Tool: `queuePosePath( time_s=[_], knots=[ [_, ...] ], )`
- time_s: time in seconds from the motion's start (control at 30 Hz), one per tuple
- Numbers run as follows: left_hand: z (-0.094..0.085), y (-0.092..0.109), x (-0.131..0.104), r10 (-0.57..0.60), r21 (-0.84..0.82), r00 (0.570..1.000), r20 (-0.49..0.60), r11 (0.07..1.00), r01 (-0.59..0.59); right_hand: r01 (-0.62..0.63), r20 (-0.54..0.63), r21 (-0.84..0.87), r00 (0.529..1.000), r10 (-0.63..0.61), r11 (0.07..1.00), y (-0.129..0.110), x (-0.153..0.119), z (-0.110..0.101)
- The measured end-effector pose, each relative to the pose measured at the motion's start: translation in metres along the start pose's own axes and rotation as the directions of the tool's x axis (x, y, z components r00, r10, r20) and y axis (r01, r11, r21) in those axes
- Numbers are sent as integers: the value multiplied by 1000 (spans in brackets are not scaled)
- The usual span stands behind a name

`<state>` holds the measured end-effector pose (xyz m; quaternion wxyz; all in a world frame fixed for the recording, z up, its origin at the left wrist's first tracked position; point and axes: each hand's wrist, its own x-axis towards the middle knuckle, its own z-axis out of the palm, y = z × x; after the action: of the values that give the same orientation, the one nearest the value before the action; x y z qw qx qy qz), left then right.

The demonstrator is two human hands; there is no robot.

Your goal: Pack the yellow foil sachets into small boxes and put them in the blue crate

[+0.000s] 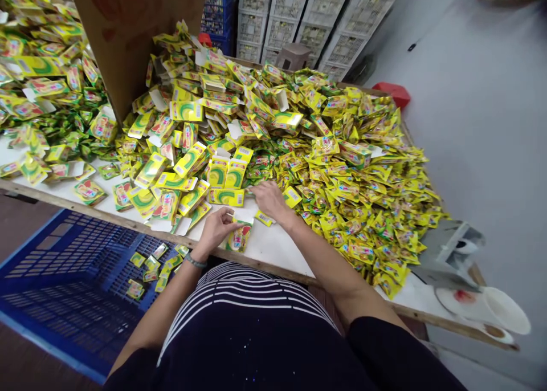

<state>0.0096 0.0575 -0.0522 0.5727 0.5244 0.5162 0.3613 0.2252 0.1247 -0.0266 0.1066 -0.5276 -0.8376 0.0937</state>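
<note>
My left hand [219,228] is near the table's front edge, thumb and fingers closed on a small yellow, red and green carton [240,237]. A white flap of this carton stands up on the far side. My right hand [272,202] is just ahead and to the right, its fingers bent together beside the heap of sachets [337,191]; whatever they pinch is hidden. Close by, several yellow cartons [236,174] stand and lie in front of both hands. More cartons [166,206] are piled left of my left hand, some with white flaps open.
A cardboard sheet [137,32] divides the heaps on the white table [282,248]. Below the edge at left sits a blue crate [55,317] with several small packs inside. A grey device [448,254] and a white bowl [506,311] are at right. Stacked white crates [286,15] stand behind.
</note>
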Motion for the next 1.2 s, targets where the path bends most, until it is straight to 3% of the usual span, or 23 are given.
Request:
queuePosePath(
  time_s=[0.07, 0.13, 0.2, 0.3, 0.53, 0.8, 0.87, 1.0, 1.2],
  knots=[
    [-1, -1, -2, -16, -15, 1000, -21, 1000, 15, -131, -86, 193, 985, 150, 972, 2, -8, -5],
    [-3, 0, -2, -23, -30, 999, -29, 999, 22, -197, -65, 400, 968, 242, 895, 2, -17, -10],
    [-2, 2, -1, -24, -77, 1000, -13, 997, 23, -165, 13, 554, 982, 190, 816, 0, -27, -14],
    [2, 3, 0, -23, -123, 1000, 17, 992, 25, -102, 121, 649, 992, 29, 754, -4, -36, -17],
    [6, 6, -2, -48, -145, 997, 54, 988, 55, -34, 237, 516, 966, -105, 856, -2, -38, -19],
    [10, 7, 5, -45, -120, 997, 66, 991, 53, 31, 370, 484, 899, -236, 874, 10, -18, -30],
    [13, 5, 8, -30, -102, 998, 48, 994, 34, 26, 343, 471, 915, -210, 882, 8, -19, -27],
    [17, 1, 11, -10, -70, 998, 64, 997, 15, -36, 154, 451, 987, -38, 892, -5, -31, -12],
    [18, -4, 9, -33, -75, 989, 142, 996, 44, -75, 80, 391, 996, 48, 917, -25, -45, 17]
  ],
)
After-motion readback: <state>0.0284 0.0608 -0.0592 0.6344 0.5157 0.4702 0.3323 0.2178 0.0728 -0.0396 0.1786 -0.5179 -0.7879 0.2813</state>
